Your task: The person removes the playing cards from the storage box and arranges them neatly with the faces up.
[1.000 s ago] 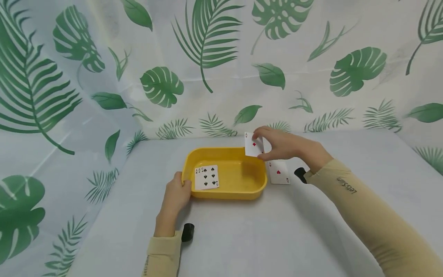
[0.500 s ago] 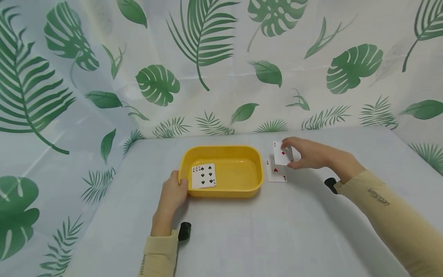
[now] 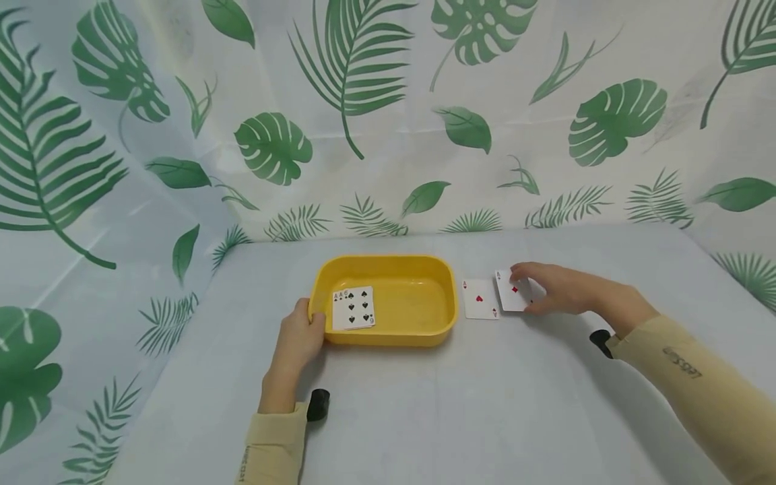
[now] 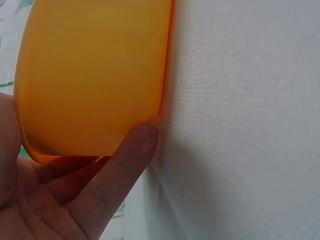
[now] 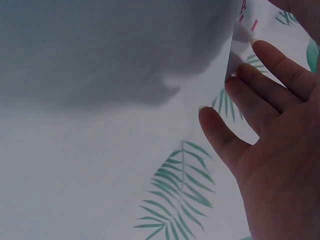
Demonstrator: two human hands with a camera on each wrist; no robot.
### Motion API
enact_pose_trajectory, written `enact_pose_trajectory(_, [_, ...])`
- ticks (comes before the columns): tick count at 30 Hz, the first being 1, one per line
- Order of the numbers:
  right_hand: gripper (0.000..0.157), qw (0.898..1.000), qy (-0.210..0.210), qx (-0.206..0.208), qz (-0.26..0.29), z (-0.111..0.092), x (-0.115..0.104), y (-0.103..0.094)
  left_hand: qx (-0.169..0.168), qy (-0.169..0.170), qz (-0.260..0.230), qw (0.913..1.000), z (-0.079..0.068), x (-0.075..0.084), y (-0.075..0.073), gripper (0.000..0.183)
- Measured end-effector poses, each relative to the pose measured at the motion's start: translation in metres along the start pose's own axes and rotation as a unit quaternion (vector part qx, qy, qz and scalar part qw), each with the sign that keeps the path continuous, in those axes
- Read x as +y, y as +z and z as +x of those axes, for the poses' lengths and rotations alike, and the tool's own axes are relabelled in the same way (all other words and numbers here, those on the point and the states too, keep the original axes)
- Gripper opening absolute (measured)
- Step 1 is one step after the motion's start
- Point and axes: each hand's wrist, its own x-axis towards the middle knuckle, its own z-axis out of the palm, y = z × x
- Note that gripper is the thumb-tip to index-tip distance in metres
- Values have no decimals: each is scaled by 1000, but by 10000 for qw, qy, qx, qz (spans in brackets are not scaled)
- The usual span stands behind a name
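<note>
My left hand grips the left end of a yellow plastic tray, thumb on the near side in the left wrist view, where the tray's outer wall fills the upper left. Inside the tray at its left lie overlapping playing cards, the six of spades on top with two aces showing beneath. Right of the tray an ace of hearts lies face up on the table. Beside it my right hand pinches an ace of diamonds between thumb and fingers, close over the table. In the right wrist view only that card's edge shows.
The table has a white cover. Behind it hangs a white sheet printed with green leaves, which also runs down the left side. A black wrist device sits by the left sleeve, another black device by the right.
My right hand has carried the ace of diamonds from over the tray's right rim rightward and down, beside the ace of hearts. The left hand stays on the tray; the view has shifted slightly.
</note>
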Motion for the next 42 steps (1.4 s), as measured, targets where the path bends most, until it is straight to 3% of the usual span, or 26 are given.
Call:
enact_pose_trajectory(24, [52, 9996, -99, -209, -179, 2, 2, 13, -48, -29, -155, 9999, -1, -5, -5, 39])
enact_pose_trajectory(34, [58, 9990, -130, 405, -135, 10, -10, -4, -32, 2, -197, 9998, 1, -4, -3, 37])
enact_pose_trajectory(42, [62, 9984, -230, 509, -45, 22, -24, -19, -20, 88, -215, 9997, 1, -3, -1, 36])
